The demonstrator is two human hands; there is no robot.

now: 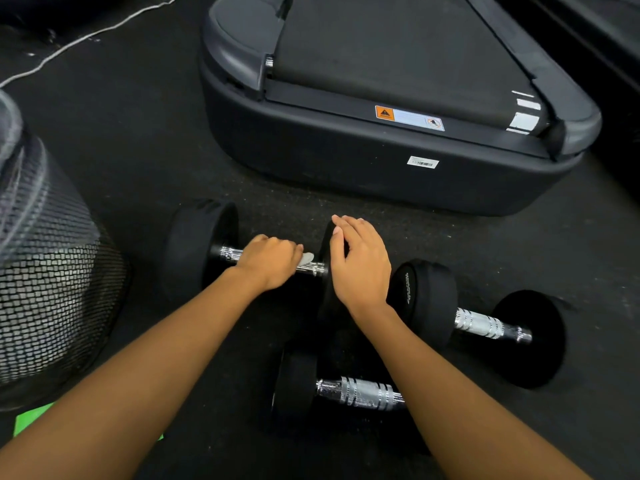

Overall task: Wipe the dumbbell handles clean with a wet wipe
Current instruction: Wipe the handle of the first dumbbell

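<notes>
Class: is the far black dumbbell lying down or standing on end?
Lying down: its chrome handle runs level between both heads on the dark floor.

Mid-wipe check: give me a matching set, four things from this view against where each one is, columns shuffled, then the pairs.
1 left hand
2 right hand
3 mesh bin
4 treadmill

A at the top of the view
B at the left edge
C holding the wet wipe on a dumbbell handle
D resting on that dumbbell's end weight

Pairs: 1-C, 2-D, 3-B, 4-A
</notes>
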